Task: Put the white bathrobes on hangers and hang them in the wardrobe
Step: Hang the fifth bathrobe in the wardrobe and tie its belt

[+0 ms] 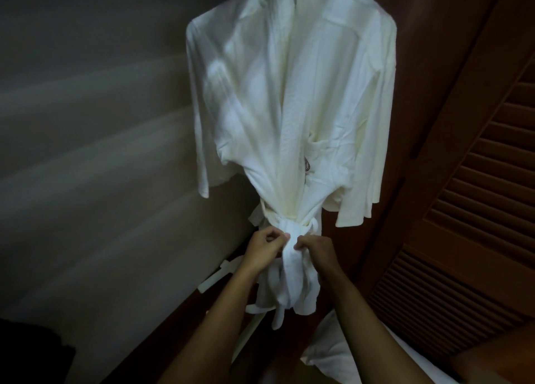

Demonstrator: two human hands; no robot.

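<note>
One white robe (289,99) is hanging in front of the dark wood wardrobe, and its belt (292,238) is sitting right between two hands at the waist. The left hand (265,249) is pinching the belt from the left; the right hand (314,249) is gripping it from the right. The collar top is running out of view, so no hanger is showing. A second white cloth (333,351) is lying near, lower right, partly cut off. A louvred door (463,209) is standing at the right.
</note>
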